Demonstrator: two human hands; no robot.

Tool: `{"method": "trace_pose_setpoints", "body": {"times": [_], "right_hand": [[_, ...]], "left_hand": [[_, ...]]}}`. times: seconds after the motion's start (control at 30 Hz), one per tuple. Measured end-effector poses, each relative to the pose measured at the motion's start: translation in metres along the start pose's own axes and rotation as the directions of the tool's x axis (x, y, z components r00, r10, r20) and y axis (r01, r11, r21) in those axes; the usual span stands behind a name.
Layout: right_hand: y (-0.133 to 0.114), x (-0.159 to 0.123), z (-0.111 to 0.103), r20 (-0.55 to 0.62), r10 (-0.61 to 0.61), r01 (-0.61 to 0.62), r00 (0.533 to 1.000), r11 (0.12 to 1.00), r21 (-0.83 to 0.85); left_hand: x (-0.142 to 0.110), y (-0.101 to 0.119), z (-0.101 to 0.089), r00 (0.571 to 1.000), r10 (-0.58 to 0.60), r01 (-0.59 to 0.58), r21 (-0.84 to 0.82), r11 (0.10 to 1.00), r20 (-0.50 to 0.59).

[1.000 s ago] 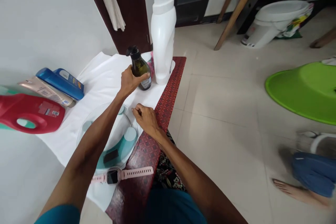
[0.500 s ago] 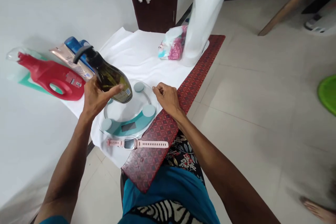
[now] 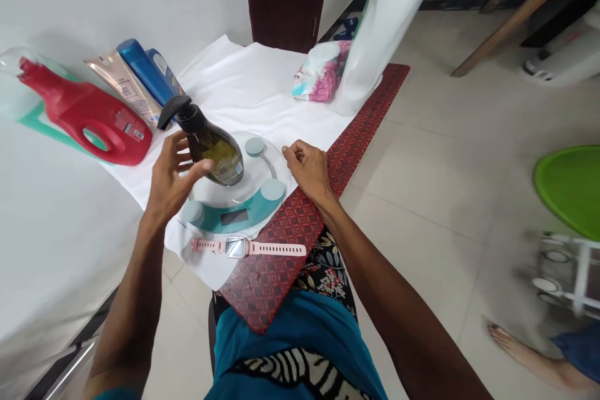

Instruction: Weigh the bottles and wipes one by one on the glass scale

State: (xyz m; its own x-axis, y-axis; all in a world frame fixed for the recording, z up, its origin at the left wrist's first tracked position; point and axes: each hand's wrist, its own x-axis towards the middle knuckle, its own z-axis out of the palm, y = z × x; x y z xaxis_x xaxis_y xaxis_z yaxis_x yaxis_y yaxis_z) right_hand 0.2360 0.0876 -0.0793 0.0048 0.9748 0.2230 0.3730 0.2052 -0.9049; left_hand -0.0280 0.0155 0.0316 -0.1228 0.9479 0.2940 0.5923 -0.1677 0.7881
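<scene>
A dark green pump bottle (image 3: 219, 159) with a black pump head stands on the round glass bathroom scale (image 3: 260, 211). My left hand (image 3: 172, 182) is beside the bottle's left side, open, its thumb and fingers apart with a gap from the bottle. To the right of the scale, my right hand (image 3: 309, 169) rests at the cloth's edge, its fingers curled shut with nothing visible in them. A pink-strapped smartwatch (image 3: 235, 247) lies flat in front of the scale, its strap running over the red patterned tabletop.
A red jug-handled bottle (image 3: 100, 122), a beige tube (image 3: 122, 89) and blue bottles (image 3: 145, 72) stand at the left by the wall. A pink patterned packet (image 3: 319, 75) and a tall white bottle (image 3: 389, 25) stand at the back right. Someone's foot (image 3: 509, 340) shows lower right.
The pump bottle has come down upright onto the scale, and my left hand has loosened from it. My right hand stays beside the scale. The view has shifted slightly.
</scene>
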Motion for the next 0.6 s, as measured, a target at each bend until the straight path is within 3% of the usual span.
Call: {"method": "trace_pose_setpoints", "body": {"times": [0.1, 0.2, 0.37, 0.5, 0.6], "right_hand": [[0.0, -0.001, -0.001, 0.01, 0.006, -0.006, 1.0, 1.0, 0.028], [0.001, 0.0, -0.002, 0.021, 0.01, -0.011, 1.0, 0.999, 0.03], [0.003, 0.001, -0.002, 0.017, 0.014, -0.015, 1.0, 0.999, 0.036], [0.003, 0.0, -0.002, 0.019, 0.02, -0.021, 1.0, 0.999, 0.026], [0.002, 0.0, -0.003, 0.029, 0.026, -0.026, 0.999, 0.999, 0.025]], "left_hand": [[-0.011, -0.009, -0.017, 0.997, -0.038, 0.033, -0.064, 0.997, -0.073], [-0.019, -0.015, -0.022, 0.994, -0.063, 0.059, -0.046, 0.997, -0.094], [-0.019, -0.01, 0.009, 1.0, 0.005, -0.006, 0.078, 0.997, 0.015], [-0.015, -0.007, 0.038, 0.997, -0.04, 0.047, 0.112, 0.993, -0.068], [-0.007, -0.014, 0.035, 0.988, -0.049, 0.065, 0.106, 0.992, -0.145]]}}
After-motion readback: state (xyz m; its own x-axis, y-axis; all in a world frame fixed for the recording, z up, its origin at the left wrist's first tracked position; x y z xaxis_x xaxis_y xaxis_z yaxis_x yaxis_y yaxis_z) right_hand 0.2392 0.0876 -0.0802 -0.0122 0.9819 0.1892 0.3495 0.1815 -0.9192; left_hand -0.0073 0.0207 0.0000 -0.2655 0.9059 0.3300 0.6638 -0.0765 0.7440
